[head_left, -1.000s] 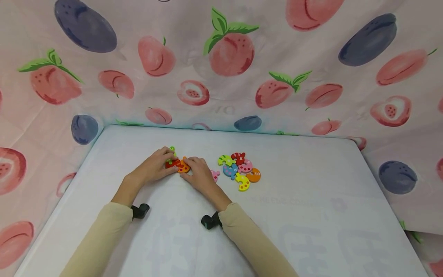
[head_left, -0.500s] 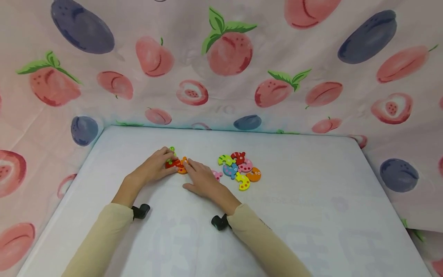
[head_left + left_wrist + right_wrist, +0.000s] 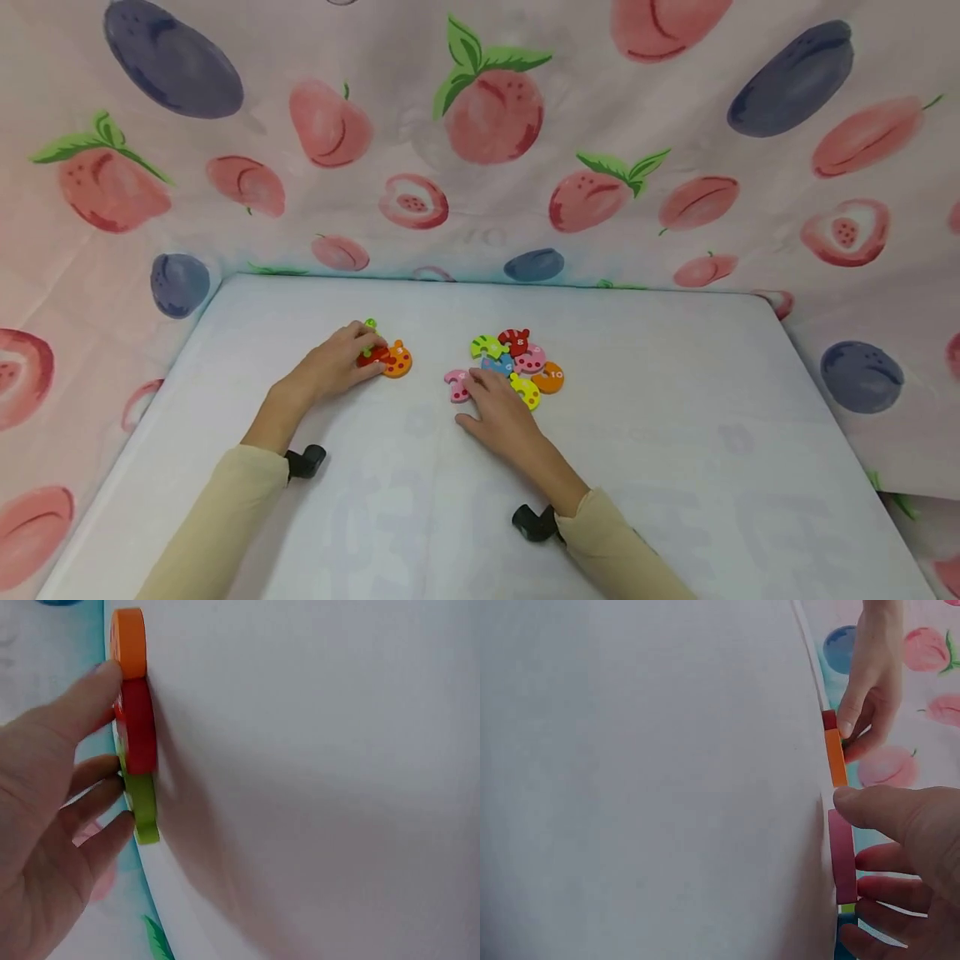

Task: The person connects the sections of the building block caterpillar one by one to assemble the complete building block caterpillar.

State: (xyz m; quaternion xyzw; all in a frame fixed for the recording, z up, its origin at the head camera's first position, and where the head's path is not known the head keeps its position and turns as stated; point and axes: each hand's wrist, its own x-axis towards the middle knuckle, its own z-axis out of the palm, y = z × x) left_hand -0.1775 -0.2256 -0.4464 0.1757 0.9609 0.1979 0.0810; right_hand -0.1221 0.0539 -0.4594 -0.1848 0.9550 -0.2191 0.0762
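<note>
My left hand [image 3: 330, 358] lies over a row of flat, brightly painted number puzzle pieces. In the left wrist view its thumb tip rests near the seam between the orange piece [image 3: 133, 645] and the red piece [image 3: 139, 727], and its fingertips touch the green piece [image 3: 145, 810]. These pieces sit edge to edge. The orange one is dotted [image 3: 399, 362] in the head view. My right hand [image 3: 502, 412] hovers with spread fingers at a pink piece [image 3: 455, 386], covering part of it. In the right wrist view, its fingertips are right at the pink piece's edge [image 3: 843, 855].
Beside the right hand lies a cluster: a lime striped piece [image 3: 483, 347], a dark red one [image 3: 513, 342], a second pink one [image 3: 530, 358], an orange one marked 10 [image 3: 551, 379], a yellow one [image 3: 531, 393] and a blue one [image 3: 491, 365]. Fruit-print cloth [image 3: 487, 217] rises behind the white table [image 3: 675, 433].
My right hand has let go of the orange piece and moved right to the pink piece. The left hand has stayed on the joined pieces.
</note>
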